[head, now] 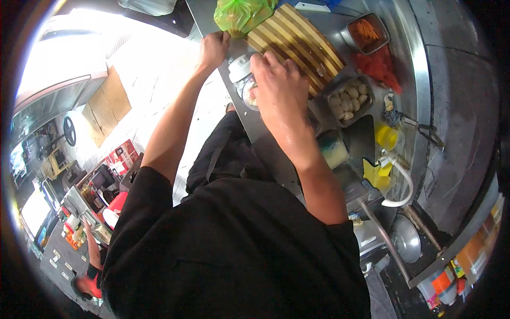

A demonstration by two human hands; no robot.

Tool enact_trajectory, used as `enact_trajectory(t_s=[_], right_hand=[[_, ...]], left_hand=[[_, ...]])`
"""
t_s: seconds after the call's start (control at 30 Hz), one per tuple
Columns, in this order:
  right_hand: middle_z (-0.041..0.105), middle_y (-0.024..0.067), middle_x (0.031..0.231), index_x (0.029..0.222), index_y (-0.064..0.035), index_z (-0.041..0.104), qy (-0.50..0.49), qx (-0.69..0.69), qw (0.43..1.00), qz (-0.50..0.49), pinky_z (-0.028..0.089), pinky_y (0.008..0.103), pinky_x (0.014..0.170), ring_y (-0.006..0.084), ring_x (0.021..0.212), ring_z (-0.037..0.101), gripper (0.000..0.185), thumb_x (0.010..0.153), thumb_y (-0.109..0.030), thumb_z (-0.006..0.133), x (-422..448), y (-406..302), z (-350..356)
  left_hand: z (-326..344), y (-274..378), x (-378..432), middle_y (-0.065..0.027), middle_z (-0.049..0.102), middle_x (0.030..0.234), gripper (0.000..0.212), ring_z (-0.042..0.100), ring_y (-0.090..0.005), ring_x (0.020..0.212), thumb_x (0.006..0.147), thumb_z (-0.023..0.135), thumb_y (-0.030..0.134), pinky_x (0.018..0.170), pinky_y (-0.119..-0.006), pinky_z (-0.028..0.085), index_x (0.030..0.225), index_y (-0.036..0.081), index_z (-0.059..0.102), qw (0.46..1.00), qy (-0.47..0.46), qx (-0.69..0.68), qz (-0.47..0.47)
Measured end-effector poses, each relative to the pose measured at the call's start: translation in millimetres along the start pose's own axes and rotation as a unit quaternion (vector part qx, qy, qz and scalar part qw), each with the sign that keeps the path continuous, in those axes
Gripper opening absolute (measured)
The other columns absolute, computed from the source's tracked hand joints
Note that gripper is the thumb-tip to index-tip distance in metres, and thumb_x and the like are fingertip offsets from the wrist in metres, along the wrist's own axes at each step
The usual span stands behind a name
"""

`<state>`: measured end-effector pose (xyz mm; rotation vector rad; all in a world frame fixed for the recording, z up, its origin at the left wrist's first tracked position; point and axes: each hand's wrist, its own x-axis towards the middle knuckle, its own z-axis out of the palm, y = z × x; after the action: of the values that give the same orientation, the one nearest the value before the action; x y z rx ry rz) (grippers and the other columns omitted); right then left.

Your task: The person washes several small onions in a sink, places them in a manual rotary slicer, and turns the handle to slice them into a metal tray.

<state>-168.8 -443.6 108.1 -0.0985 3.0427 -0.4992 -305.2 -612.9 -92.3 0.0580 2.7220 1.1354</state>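
Observation:
My right hand [279,83] grips a clear food chopper bowl [250,95] with a white lid [239,68], at the counter's front edge. Pale and pinkish chopped pieces show through its wall. Just left of the lid, my left hand [214,48] is curled into a fist; I see nothing in its fingers. Beyond the chopper lies a striped wooden cutting board [297,44], with small pale scraps on it. A tied green plastic bag [241,18] stands at the board's left corner. To the right is a metal container of peeled, pale round pieces [348,99].
A metal container of orange strips [364,34] stands at the back beside a red plastic bag [378,67]. A white-handled utensil [312,7] lies behind the board. A white curved faucet [402,179] and a metal bowl [405,239] are at right. Another person [89,281] works far left.

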Motion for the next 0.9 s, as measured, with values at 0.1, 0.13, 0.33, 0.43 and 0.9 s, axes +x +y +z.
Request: enact_trajectory(t_s=[0.1, 0.13, 0.33, 0.43, 0.9], right_hand=[[0.065, 0.0076, 0.108, 0.102, -0.0083, 0.058, -0.003, 0.002, 1.000, -0.005, 0.057, 0.0491, 0.078, 0.0356, 0.103, 0.066, 0.041, 0.073, -0.014, 0.085, 1, -1, -3], [0.065, 0.0077, 0.108, 0.102, -0.0083, 0.058, -0.003, 0.010, 1.000, -0.008, 0.057, 0.0494, 0.079, 0.0358, 0.103, 0.065, 0.040, 0.073, -0.014, 0.085, 1, -1, -4], [0.065, 0.0086, 0.107, 0.102, -0.0079, 0.059, -0.002, 0.025, 1.000, 0.005, 0.055, 0.0508, 0.084, 0.0366, 0.105, 0.065, 0.037, 0.075, -0.012, 0.084, 0, -1, -7], [0.066, 0.0095, 0.107, 0.104, -0.0064, 0.062, 0.005, 0.058, 0.998, 0.006, 0.054, 0.0496, 0.085, 0.0362, 0.105, 0.065, 0.033, 0.077, -0.009, 0.081, -1, 3, -5], [0.070, 0.0187, 0.109, 0.107, -0.0002, 0.064, -0.075, 0.223, 0.972, 0.002, 0.052, 0.0436, 0.088, 0.0396, 0.103, 0.066, 0.042, 0.070, 0.001, 0.083, 10, 31, -17]], left_hand=[[5, -3, 7, -0.0265, 0.068, 0.079, 0.048, 0.069, -0.0458, 0.078, 0.102, 0.052, 0.038, 0.074, -0.053, 0.053, 0.086, -0.003, 0.070, 0.999, 0.002, 0.010, 0.033], [7, -5, 9, -0.0273, 0.068, 0.079, 0.048, 0.068, -0.0468, 0.079, 0.103, 0.052, 0.038, 0.075, -0.054, 0.053, 0.087, -0.004, 0.070, 0.998, 0.009, 0.014, 0.065], [12, 10, 18, -0.0304, 0.068, 0.085, 0.044, 0.066, -0.0511, 0.086, 0.103, 0.052, 0.036, 0.077, -0.056, 0.052, 0.094, -0.003, 0.071, 0.997, -0.019, -0.012, 0.070], [15, 16, 20, -0.0223, 0.072, 0.088, 0.039, 0.070, -0.0427, 0.081, 0.106, 0.050, 0.034, 0.072, -0.050, 0.053, 0.103, -0.001, 0.068, 0.998, 0.012, 0.015, 0.065], [25, 34, 39, -0.0255, 0.067, 0.073, 0.036, 0.068, -0.0460, 0.074, 0.102, 0.057, 0.030, 0.070, -0.052, 0.052, 0.090, -0.002, 0.069, 0.987, 0.042, -0.037, 0.148]])
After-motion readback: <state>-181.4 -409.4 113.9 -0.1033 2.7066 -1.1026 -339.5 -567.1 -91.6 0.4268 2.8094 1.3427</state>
